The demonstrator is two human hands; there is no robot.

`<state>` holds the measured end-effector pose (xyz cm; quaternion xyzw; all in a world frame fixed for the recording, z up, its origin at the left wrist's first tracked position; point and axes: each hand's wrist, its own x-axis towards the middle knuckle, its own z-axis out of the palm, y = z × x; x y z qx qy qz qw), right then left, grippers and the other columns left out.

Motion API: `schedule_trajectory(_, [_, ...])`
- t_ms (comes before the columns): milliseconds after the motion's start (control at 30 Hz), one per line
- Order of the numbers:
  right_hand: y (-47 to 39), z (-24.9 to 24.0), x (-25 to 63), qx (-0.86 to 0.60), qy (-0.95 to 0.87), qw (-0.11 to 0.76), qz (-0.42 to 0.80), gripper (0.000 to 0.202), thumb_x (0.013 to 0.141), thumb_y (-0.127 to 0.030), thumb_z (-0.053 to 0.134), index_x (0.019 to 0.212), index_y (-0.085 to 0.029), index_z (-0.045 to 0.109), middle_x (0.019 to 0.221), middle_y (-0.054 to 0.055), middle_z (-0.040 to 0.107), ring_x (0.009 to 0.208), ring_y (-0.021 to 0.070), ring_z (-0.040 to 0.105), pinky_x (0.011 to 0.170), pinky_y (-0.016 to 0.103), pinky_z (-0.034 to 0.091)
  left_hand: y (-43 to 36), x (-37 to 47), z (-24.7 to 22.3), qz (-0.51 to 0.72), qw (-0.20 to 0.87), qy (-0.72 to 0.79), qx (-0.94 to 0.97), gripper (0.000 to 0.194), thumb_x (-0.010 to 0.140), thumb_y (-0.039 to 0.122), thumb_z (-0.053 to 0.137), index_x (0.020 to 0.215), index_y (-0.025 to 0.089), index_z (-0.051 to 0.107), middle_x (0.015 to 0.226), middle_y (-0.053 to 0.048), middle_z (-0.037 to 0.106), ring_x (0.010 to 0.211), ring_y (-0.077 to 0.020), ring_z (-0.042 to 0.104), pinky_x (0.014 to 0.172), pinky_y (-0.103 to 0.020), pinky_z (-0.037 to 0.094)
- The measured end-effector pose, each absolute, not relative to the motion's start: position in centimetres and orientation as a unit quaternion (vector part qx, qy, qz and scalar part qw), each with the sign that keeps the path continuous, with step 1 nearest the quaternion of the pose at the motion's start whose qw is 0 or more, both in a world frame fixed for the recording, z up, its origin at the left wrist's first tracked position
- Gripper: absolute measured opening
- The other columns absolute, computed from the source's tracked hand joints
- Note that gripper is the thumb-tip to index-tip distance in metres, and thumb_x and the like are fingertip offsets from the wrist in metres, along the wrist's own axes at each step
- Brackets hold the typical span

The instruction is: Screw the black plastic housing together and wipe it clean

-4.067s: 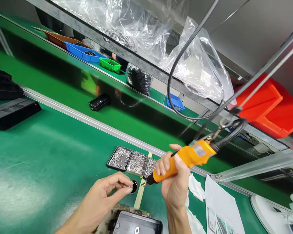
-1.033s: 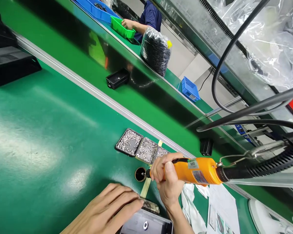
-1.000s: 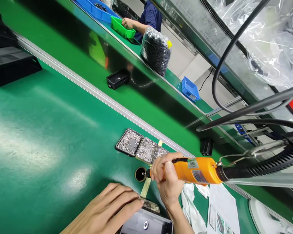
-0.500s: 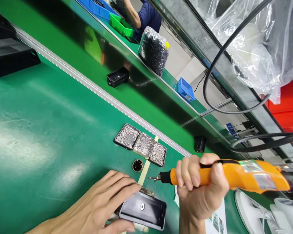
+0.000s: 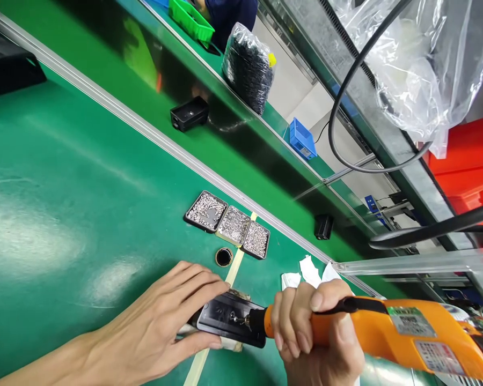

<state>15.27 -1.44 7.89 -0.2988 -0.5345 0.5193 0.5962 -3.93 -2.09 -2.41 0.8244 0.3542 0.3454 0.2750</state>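
Note:
My right hand [image 5: 317,332] is wrapped round an orange electric screwdriver [image 5: 370,327], thumb along its lever. The screwdriver's bit points left and meets the round hole area in the middle of a black plastic housing [image 5: 213,319]. My left hand [image 5: 173,321] grips that housing at its left end, fingers over the top edge and thumb below. The housing rests on a taped block, mostly hidden beneath it. Behind it stand a small round pot of dark liquid [image 5: 224,257] and three square trays of small metal parts, one being the left tray [image 5: 206,211].
A metal rail [image 5: 165,142] separates the bench from a green belt carrying black housings [image 5: 189,113]. White paper scraps [image 5: 309,271] lie behind my right hand. A black cable [image 5: 334,123] hangs at upper right. Across the belt are a bagged black stack [image 5: 247,69] and a person's dark sleeve.
My right hand has brought the screwdriver down and its bit now reaches into the housing. My left hand still holds the housing. The view has shifted slightly.

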Motion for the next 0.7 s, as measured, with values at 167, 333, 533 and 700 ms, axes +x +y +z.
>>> schedule_trajectory(167, [-1.3, 7.6, 14.9, -0.307, -0.534, 0.603, 0.506, 0.014, 0.102, -0.038, 0.048, 0.099, -0.029, 0.058, 0.053, -0.009, 0.03, 0.039, 0.0092, 0.026, 0.04, 0.019, 0.034, -2.1, -4.0, -2.2, 0.355, 0.278, 0.353, 0.82, 0.047, 0.098, 0.03, 0.066, 0.141, 0.022, 0.048, 0.125, -0.009, 0.064, 0.118, -0.028, 0.056, 0.102, -0.046, 0.042])
schedule_trajectory(333, [-1.8, 6.9, 15.2, -0.312, -0.57, 0.571, 0.502, 0.014, 0.103, -0.04, 0.045, 0.103, -0.031, 0.056, 0.056, -0.008, 0.033, 0.04, 0.0096, 0.03, 0.041, 0.021, 0.037, -2.1, -3.8, -2.5, 0.357, 0.286, 0.36, 0.813, 0.049, 0.095, 0.028, 0.069, 0.139, 0.023, 0.05, 0.124, -0.006, 0.064, 0.117, -0.0272, 0.056, 0.104, -0.045, 0.04])
schedule_trajectory(533, [-1.2, 6.6, 15.8, -0.251, -0.646, 0.499, 0.52, 0.018, 0.105, -0.041, 0.041, 0.096, -0.029, 0.051, 0.052, -0.009, 0.038, 0.035, 0.0088, 0.035, 0.041, 0.022, 0.041, -2.1, -4.0, -2.6, 0.357, 0.298, 0.35, 0.813, 0.048, 0.095, 0.03, 0.068, 0.138, 0.024, 0.049, 0.124, -0.006, 0.064, 0.118, -0.0276, 0.054, 0.103, -0.044, 0.04])
schedule_trajectory(700, [-1.2, 7.4, 15.1, -0.275, -0.652, 0.477, 0.522, 0.027, 0.106, -0.042, 0.044, 0.084, -0.026, 0.041, 0.052, -0.009, 0.037, 0.038, 0.0092, 0.037, 0.043, 0.022, 0.041, -1.9, -4.0, -1.9, 0.341, 0.326, 0.352, 0.808, 0.044, 0.097, 0.029, 0.066, 0.137, 0.026, 0.047, 0.123, -0.005, 0.063, 0.115, -0.0268, 0.053, 0.098, -0.042, 0.042])
